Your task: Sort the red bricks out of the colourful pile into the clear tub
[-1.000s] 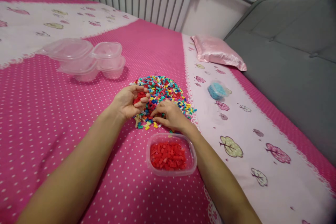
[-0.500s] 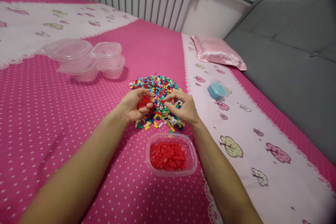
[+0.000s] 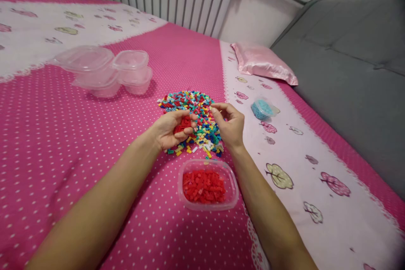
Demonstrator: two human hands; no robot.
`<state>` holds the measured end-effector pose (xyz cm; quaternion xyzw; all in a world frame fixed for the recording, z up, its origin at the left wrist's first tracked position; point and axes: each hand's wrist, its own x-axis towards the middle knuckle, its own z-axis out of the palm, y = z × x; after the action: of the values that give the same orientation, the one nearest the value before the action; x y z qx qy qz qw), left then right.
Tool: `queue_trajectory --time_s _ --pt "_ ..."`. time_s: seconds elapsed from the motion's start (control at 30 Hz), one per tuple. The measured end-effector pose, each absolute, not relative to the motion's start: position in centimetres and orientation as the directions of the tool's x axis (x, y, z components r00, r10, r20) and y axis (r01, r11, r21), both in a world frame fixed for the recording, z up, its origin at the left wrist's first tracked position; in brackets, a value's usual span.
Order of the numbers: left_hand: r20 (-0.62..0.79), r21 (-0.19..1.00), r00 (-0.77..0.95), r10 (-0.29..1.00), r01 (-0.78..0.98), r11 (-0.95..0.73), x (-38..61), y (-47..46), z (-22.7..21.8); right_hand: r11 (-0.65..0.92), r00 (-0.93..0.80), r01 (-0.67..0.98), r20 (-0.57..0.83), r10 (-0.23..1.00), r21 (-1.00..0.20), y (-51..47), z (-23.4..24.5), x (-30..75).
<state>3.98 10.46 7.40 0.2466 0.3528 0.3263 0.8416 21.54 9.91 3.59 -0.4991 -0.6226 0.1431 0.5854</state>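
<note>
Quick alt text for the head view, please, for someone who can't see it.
The left hand cups red pieces over a multicoloured pile on a pink dotted sheet, the right hand curled beside it. A clear tub holding more red ones sits nearer the camera.

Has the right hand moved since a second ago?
Yes. The right hand has lifted from the near edge of the coloured pile, away from the red-filled container, toward the pile's right side.

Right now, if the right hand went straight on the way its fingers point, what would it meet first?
The right hand points its fingers left, just over the mixed brick pile, toward the left hand cupping red bricks. It would probably meet that hand's fingertips first, though depth is unclear.
</note>
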Motion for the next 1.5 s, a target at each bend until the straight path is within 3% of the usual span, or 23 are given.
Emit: queue_trajectory --time_s 0.2,0.43,0.67,0.87,1.03,1.17,1.5 --pt "-0.465 0.591 0.449 0.763 -0.484 0.645 3.5 10.3 8.1 0.313 0.505 0.472 0.543 0.671 -0.824 11.1 1.7 23.6" --pt "-0.413 0.584 0.446 0.794 -0.539 0.607 3.3 8.1 10.2 0.127 0.686 0.527 0.509 0.52 -0.84 8.6 -0.4 26.5" --pt "-0.41 0.525 0.363 0.837 -0.656 0.542 2.6 3.8 10.8 0.041 0.707 0.451 0.385 0.594 -0.892 1.5 -1.5 26.6" --pt "-0.385 0.703 0.263 0.885 -0.539 0.465 4.3 -0.3 11.0 0.07 0.601 0.376 0.301 0.741 -0.924 -4.1 -2.7 26.7" --pt "-0.324 0.845 0.182 0.929 -0.387 0.37 6.9 -1.2 10.4 0.109 0.56 0.42 0.352 0.75 -0.901 -5.5 -2.9 26.6" --pt "-0.184 0.944 0.094 0.978 -0.261 0.202 8.1 -1.7 9.3 0.088 0.551 0.441 0.347 0.759 -0.893 -5.5 -2.8 26.6" --pt "0.172 0.98 -0.034 0.985 0.112 -0.167 3.9 -3.6 9.0 0.06 0.532 0.522 0.379 0.757 -0.851 -5.6 -2.7 26.7"
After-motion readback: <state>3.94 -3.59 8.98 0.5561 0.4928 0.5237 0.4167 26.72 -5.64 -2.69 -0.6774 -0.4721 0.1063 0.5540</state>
